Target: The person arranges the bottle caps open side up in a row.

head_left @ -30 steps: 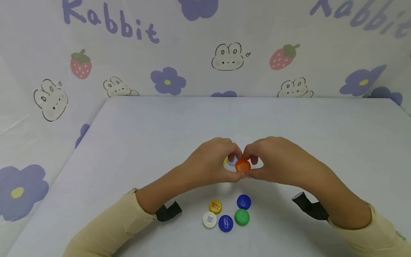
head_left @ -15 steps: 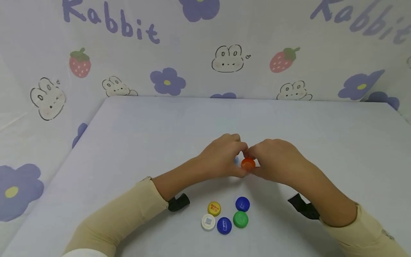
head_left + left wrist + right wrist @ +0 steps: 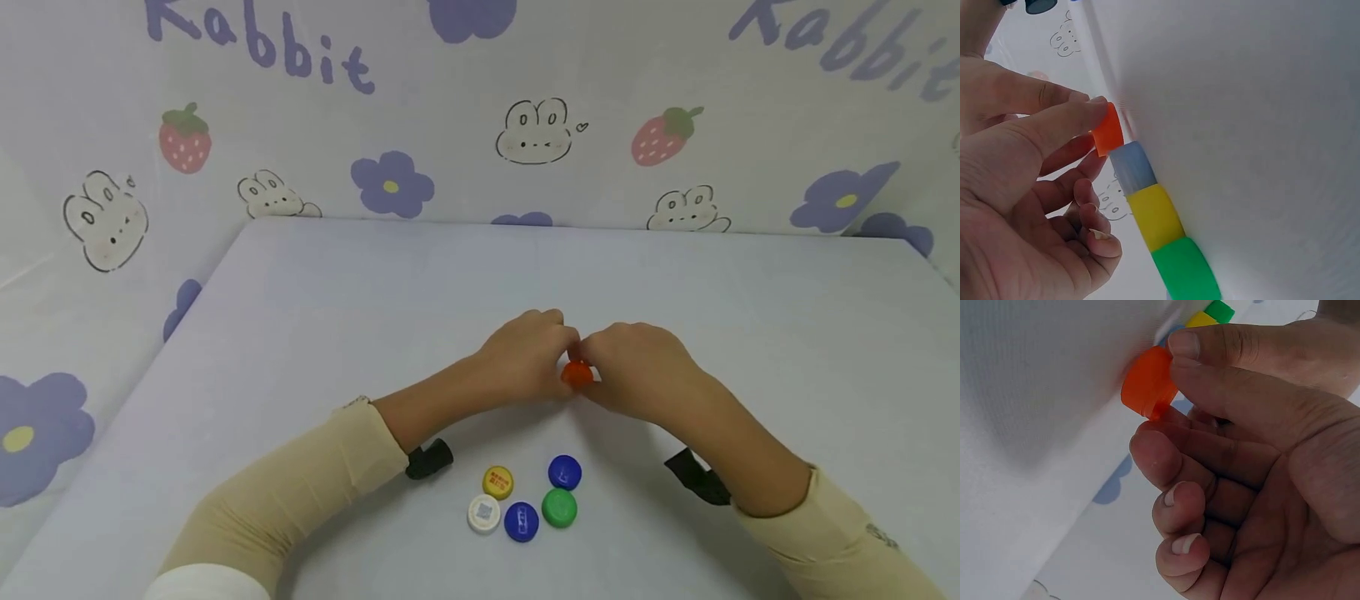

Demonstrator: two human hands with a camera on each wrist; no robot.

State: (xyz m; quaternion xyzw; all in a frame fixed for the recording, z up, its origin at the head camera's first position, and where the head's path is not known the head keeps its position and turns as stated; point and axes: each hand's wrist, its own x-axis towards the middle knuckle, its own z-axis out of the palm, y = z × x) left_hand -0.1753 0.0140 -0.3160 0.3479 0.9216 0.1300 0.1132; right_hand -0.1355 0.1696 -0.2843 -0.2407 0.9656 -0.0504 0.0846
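Observation:
An orange bottle cap point(image 3: 577, 375) is between my two hands, low over the white table. My left hand point(image 3: 525, 360) pinches one side of it with thumb and forefinger. Thumb and fingers of my right hand point(image 3: 641, 371) hold the opposite side. In the left wrist view, the orange cap sits at the end of a row on the table. Beside it come a light blue cap point(image 3: 1134, 167), a yellow cap point(image 3: 1155, 217) and a green cap point(image 3: 1186, 269). In the head view my left hand hides that row.
Nearer the person lie a loose yellow cap point(image 3: 498, 482), a white cap point(image 3: 483, 514), two blue caps point(image 3: 521, 522) and a green cap point(image 3: 559, 507). Behind the table point(image 3: 360, 283) hangs a rabbit-print cloth point(image 3: 450, 108). Black straps point(image 3: 430, 459) show under the wrists.
Both hands have shifted slightly right with the orange cap, and it now appears lower, tipped nearer edge-on. The light blue and yellow caps seen through the fingers are now covered in the head view.

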